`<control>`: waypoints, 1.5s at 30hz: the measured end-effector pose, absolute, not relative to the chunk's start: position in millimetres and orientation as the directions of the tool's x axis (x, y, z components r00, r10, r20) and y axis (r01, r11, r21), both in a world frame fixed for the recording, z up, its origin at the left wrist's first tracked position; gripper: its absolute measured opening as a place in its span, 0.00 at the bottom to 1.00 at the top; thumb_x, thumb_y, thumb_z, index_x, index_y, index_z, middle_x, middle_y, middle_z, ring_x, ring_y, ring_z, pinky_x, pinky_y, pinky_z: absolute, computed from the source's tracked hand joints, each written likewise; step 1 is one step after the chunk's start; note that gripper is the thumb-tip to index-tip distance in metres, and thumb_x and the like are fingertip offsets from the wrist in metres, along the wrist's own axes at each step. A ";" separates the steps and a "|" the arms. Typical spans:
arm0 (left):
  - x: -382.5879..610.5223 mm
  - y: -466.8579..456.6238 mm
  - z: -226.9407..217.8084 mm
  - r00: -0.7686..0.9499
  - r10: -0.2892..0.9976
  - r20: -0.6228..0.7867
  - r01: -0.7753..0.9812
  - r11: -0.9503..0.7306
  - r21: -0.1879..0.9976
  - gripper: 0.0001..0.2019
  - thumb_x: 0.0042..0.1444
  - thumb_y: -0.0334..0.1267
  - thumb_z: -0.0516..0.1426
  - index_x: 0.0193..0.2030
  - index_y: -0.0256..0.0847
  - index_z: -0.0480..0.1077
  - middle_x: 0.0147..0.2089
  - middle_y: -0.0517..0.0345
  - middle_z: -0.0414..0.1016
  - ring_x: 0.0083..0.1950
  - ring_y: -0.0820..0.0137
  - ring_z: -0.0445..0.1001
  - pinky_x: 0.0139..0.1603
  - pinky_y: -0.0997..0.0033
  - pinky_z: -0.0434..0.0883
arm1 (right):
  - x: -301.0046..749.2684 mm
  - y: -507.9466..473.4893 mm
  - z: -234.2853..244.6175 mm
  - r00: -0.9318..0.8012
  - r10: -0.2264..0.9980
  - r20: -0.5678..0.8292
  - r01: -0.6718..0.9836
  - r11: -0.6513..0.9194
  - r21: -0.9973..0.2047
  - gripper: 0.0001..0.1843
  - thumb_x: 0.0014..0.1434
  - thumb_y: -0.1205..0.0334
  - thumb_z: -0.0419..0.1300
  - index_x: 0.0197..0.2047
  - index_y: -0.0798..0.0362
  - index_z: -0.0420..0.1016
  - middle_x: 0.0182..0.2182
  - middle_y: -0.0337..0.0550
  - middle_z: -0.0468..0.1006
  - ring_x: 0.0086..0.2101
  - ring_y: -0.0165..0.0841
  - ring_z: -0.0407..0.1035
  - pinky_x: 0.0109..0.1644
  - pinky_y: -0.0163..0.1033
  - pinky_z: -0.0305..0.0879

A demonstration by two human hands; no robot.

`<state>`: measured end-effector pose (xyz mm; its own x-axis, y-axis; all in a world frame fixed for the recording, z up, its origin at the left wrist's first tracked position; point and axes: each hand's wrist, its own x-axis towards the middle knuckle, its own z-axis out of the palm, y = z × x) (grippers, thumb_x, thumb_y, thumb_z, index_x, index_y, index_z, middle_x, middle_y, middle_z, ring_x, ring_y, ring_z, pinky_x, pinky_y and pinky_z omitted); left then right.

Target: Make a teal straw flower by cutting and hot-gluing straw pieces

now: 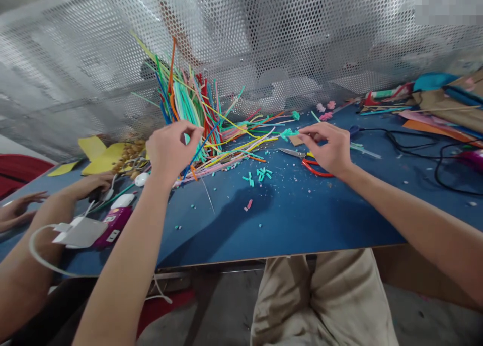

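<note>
My left hand [171, 148] is raised in front of the upright bundle of coloured fuzzy stems [186, 101], thumb and fingertips pinched together. What it pinches, if anything, I cannot make out. My right hand [327, 143] is closed in a pinch on the edge of a small green cluster of short stem pieces [289, 134]. Red-handled scissors [315, 168] lie partly beneath that hand, blades pointing left. Between the hands, several cut green stem pieces [260, 175] are scattered on the blue table [234, 240]. A thin, pale needle-like line [208, 195] shows below my left hand.
Loose stems [245, 144] lie across the table's back, before a perforated metal panel [287, 49]. Pink clusters [326, 116] sit behind my right hand. A black cable [407, 134] runs at right. Left are a purple power strip [113, 225] and another person's arm [56, 210].
</note>
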<state>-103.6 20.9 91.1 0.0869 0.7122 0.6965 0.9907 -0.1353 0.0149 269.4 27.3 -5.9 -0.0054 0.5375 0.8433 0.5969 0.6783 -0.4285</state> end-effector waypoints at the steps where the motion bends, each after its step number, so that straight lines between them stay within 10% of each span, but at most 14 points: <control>1: -108.1 23.6 87.7 0.081 0.817 0.571 0.997 -0.075 -0.035 0.19 0.64 0.57 0.53 0.39 0.46 0.78 0.35 0.56 0.79 0.39 0.62 0.76 0.43 0.66 0.68 | 269.8 27.4 -5.6 -0.007 0.543 0.839 0.597 0.676 -0.432 0.09 0.65 0.54 0.62 0.42 0.47 0.81 0.38 0.41 0.83 0.31 0.31 0.72 0.40 0.42 0.71; 6: -131.6 43.3 52.1 0.072 0.989 -0.128 0.987 -0.090 -0.136 0.25 0.57 0.66 0.54 0.43 0.50 0.80 0.46 0.56 0.83 0.45 0.59 0.79 0.42 0.69 0.67 | 270.1 26.3 -4.3 -0.015 0.557 0.830 0.589 0.676 -0.443 0.09 0.66 0.53 0.61 0.42 0.47 0.81 0.37 0.41 0.82 0.31 0.32 0.72 0.40 0.42 0.71; 13: -137.1 61.3 31.3 0.241 0.926 -0.291 0.965 -0.260 -0.028 0.19 0.58 0.57 0.55 0.40 0.46 0.78 0.45 0.57 0.83 0.45 0.64 0.79 0.43 0.71 0.69 | 266.4 24.9 -1.9 -0.031 0.563 0.826 0.597 0.673 -0.436 0.09 0.65 0.54 0.62 0.41 0.47 0.82 0.35 0.40 0.82 0.27 0.30 0.69 0.39 0.42 0.70; 18: -108.1 57.2 37.5 0.234 0.967 0.101 0.967 -0.222 -0.123 0.15 0.61 0.48 0.56 0.51 0.48 0.76 0.48 0.57 0.82 0.47 0.60 0.79 0.43 0.67 0.69 | 267.4 24.6 -2.1 -0.025 0.552 0.834 0.591 0.681 -0.433 0.09 0.65 0.54 0.62 0.41 0.47 0.82 0.36 0.40 0.83 0.29 0.31 0.71 0.41 0.43 0.71; 23: -56.7 38.0 36.4 0.525 0.643 0.558 0.835 -0.516 -0.191 0.17 0.68 0.51 0.53 0.54 0.45 0.75 0.55 0.52 0.79 0.58 0.60 0.74 0.60 0.58 0.65 | 261.4 17.5 -4.0 0.008 0.573 0.819 0.552 0.681 -0.481 0.10 0.66 0.53 0.61 0.42 0.47 0.82 0.36 0.41 0.83 0.31 0.32 0.73 0.42 0.44 0.74; 35: -21.3 20.4 19.4 0.611 0.385 0.692 0.725 -0.624 -0.292 0.18 0.68 0.51 0.56 0.59 0.48 0.72 0.53 0.56 0.80 0.58 0.63 0.73 0.60 0.58 0.66 | 226.8 1.1 -12.1 0.108 0.716 0.690 0.368 0.616 -0.696 0.06 0.60 0.56 0.67 0.38 0.47 0.84 0.34 0.38 0.84 0.31 0.31 0.73 0.39 0.40 0.72; 45: -13.2 13.1 0.3 0.630 0.542 0.557 0.723 -0.671 -0.165 0.16 0.72 0.45 0.50 0.51 0.44 0.77 0.46 0.51 0.82 0.48 0.65 0.78 0.50 0.65 0.71 | 242.0 2.1 -4.6 -0.180 0.700 0.691 0.434 0.687 -0.583 0.08 0.61 0.52 0.66 0.36 0.47 0.82 0.32 0.39 0.82 0.30 0.33 0.72 0.37 0.42 0.71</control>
